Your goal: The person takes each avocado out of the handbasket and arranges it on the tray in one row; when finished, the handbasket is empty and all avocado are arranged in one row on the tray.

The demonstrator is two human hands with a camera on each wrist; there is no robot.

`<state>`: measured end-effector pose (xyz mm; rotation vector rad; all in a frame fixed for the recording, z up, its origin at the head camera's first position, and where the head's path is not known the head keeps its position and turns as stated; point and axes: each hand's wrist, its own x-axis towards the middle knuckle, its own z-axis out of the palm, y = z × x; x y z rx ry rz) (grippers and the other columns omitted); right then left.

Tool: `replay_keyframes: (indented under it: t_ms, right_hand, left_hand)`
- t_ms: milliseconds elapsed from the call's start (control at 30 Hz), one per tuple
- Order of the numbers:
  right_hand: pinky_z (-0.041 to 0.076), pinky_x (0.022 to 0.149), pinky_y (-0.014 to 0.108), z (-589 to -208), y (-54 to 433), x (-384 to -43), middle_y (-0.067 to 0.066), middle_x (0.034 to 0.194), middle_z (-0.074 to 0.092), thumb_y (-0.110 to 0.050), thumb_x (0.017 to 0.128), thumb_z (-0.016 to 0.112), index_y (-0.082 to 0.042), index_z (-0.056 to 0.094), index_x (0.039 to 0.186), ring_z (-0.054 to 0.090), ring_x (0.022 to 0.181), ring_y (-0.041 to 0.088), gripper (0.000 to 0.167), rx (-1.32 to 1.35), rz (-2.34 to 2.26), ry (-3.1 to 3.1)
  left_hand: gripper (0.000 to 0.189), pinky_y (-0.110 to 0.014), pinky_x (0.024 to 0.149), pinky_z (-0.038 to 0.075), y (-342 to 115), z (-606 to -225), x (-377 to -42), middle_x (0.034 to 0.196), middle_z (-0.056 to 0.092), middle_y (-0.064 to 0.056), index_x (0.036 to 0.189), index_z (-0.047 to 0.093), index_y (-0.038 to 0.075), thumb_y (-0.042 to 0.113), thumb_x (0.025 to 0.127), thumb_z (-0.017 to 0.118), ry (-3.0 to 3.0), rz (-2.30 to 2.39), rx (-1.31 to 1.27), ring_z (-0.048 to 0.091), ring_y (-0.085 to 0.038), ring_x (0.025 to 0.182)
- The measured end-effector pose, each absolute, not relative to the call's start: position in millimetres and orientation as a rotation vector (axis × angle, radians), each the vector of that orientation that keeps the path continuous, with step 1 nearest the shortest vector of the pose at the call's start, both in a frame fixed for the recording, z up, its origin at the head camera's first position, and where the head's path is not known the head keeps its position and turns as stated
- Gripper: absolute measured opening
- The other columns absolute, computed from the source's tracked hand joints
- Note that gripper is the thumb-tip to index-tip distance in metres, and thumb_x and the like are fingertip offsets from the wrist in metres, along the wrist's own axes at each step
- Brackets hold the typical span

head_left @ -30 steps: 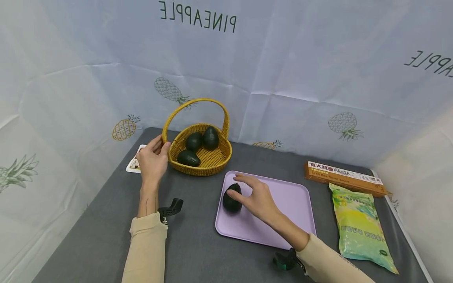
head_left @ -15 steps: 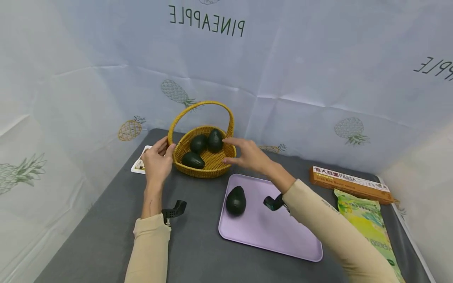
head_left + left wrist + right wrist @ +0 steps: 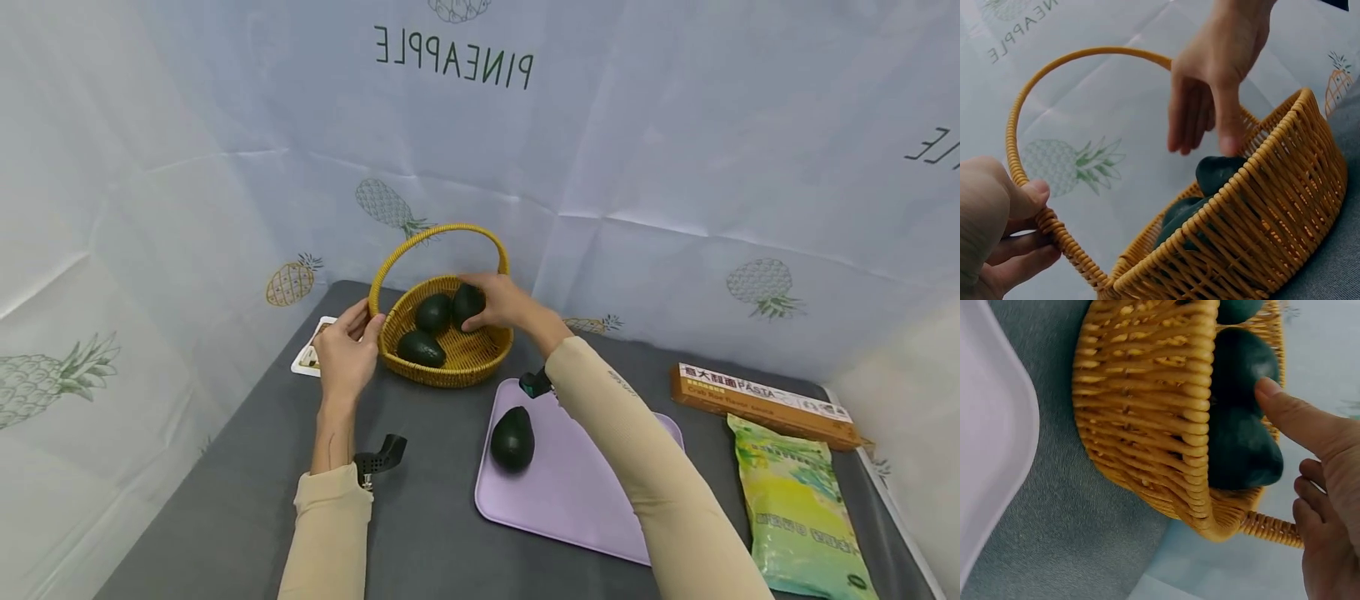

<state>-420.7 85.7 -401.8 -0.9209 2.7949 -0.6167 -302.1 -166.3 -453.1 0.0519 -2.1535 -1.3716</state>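
A yellow wicker basket (image 3: pixel 450 377) with a tall arched handle stands at the back left of the grey table. Three dark green avocados lie in it, among them a front one (image 3: pixel 422 348) and a right one (image 3: pixel 468 306). My left hand (image 3: pixel 348 354) pinches the base of the handle (image 3: pixel 1066 240) between thumb and fingers. Over the right avocado reaches my right hand (image 3: pixel 504 302), its fingers extended and thumb apart; the right wrist view shows the thumb (image 3: pixel 1282 403) right at an avocado. Another avocado (image 3: pixel 513 439) sits on the left part of the lilac tray (image 3: pixel 562 504).
To the right lie a brown pasta box (image 3: pixel 765 406) and a yellow-green bag (image 3: pixel 798 508). A white card (image 3: pixel 306 360) lies left of the basket, partly behind my left hand. A pineapple-print cloth (image 3: pixel 637 167) hangs behind the table. My right forearm crosses above the tray.
My right hand has moved from the avocado on the tray up and left to the avocados in the basket. That tray avocado stays put. My left hand keeps holding the handle.
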Motion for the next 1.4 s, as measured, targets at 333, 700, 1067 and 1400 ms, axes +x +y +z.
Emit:
replay_keyframes:
  t_ms: [333,700,1067,1400]
  right_hand:
    - [0.035,0.129,0.044,-403,87,-422,0.011,0.168,0.038,-0.025,0.089,0.086,-0.008,0.04,0.161,0.035,0.156,0.031,0.087,-0.888,-0.283,2.775]
    - [0.049,0.117,0.042,-410,95,-413,0.015,0.153,0.054,-0.03,0.088,0.088,-0.003,0.051,0.152,0.051,0.141,0.032,0.079,-0.829,-0.317,2.759]
    - [0.057,0.106,0.039,-423,95,-407,0.014,0.146,0.06,-0.031,0.084,0.091,-0.004,0.057,0.148,0.06,0.13,0.03,0.077,-0.893,-0.491,2.789]
    - [0.058,0.104,0.041,-395,128,-381,0.012,0.15,0.058,-0.034,0.082,0.091,-0.014,0.061,0.146,0.061,0.131,0.032,0.073,-0.85,-0.806,2.751]
  left_hand:
    - [0.043,-0.041,0.093,0.063,-155,-451,-303,0.131,0.07,-0.025,0.139,0.065,-0.003,0.016,0.101,0.072,-2.126,-1.358,0.007,0.074,-0.037,0.113]
    - [0.042,-0.038,0.093,0.063,-153,-450,-303,0.13,0.071,-0.023,0.138,0.066,-0.001,0.016,0.1,0.073,-2.123,-1.366,0.013,0.074,-0.035,0.113]
    - [0.042,-0.012,0.09,0.058,-162,-458,-300,0.129,0.071,-0.022,0.139,0.067,0.001,0.019,0.101,0.072,-2.112,-1.365,0.064,0.074,-0.034,0.113]
    - [0.041,-0.007,0.088,0.056,-161,-457,-304,0.127,0.073,-0.021,0.138,0.067,0.002,0.015,0.1,0.073,-2.103,-1.366,0.067,0.074,-0.033,0.113]
